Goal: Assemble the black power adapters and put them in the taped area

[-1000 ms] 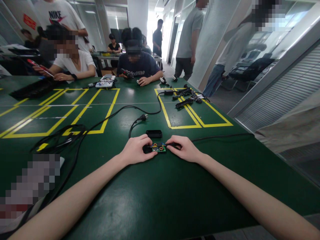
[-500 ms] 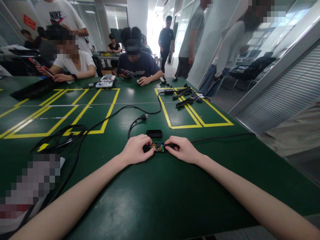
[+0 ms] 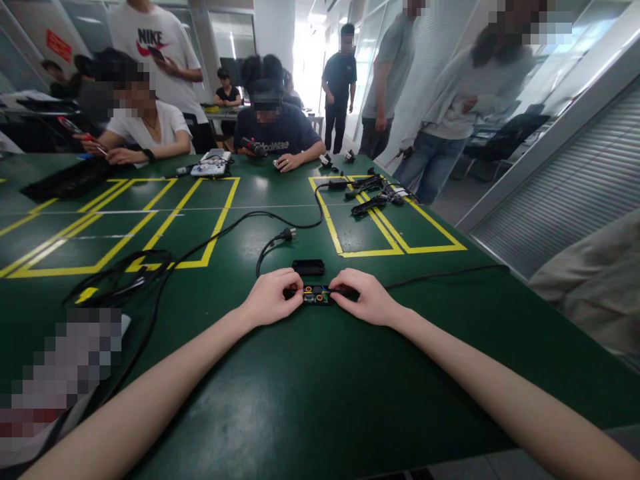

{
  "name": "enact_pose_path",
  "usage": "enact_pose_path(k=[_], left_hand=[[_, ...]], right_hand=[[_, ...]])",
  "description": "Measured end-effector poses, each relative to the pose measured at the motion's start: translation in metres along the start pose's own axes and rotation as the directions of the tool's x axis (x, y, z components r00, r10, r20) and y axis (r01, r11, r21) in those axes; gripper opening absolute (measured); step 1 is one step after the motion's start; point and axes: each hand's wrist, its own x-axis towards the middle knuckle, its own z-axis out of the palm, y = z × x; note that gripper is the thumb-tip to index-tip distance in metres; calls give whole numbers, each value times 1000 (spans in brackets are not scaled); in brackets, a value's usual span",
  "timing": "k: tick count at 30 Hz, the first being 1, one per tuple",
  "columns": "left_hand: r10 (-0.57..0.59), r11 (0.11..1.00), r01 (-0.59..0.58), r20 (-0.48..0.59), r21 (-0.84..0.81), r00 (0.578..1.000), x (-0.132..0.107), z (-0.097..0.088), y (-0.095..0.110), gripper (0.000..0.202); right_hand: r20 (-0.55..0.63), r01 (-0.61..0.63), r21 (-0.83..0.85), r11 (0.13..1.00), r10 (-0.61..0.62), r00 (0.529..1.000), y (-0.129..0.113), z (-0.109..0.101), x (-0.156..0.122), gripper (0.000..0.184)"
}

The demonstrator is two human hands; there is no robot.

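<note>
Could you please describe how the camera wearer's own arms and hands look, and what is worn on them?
The left forearm and the right forearm are bare, narrow at the wrist and wider toward the elbow; no sleeve shows. The left hand and right hand are ungloved, with no watch, bracelet or ring visible.

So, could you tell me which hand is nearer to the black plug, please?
Left: the left hand is this side of the plug; the right hand is farther off, rightward.
</note>
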Motion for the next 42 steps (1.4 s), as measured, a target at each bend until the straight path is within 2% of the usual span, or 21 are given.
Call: enact_pose_path(k=[9,14,18,20,27,31,37,42], left_hand=[[-28,998,28,8,-55,1000,0,-1,-2,13],[-22,998,22,9,-58,1000,0,-1,-3,13],[10,1000,-10,18,-23,1000,0,0,-3,13],[26,1000,-26,26,-2,999,0,0,-3,12],[-69,995,67,36,70,997,0,-1,0,7],[-30,993,25,43,115,999,0,0,1,6],[42,992,-45,34,119,999,-1,1,-3,10],[122,965,-130,51,226,991,-2,-1,-3,13]], right_hand=[[15,-11,55,998,10,1000,2,-1,0,12],[56,-2,70,998,-2,998,2,-5,1,8],[114,37,47,998,-43,993,7,-6,0,20],[127,44,25,999,-47,991,9,-6,0,20],[138,79,-12,997,-76,988,12,-4,0,25],[158,101,-58,993,-91,983,13,-5,1,28],[219,199,-169,965,-160,962,11,-10,3,26],[256,242,-221,945,-183,949,8,-13,5,28]])
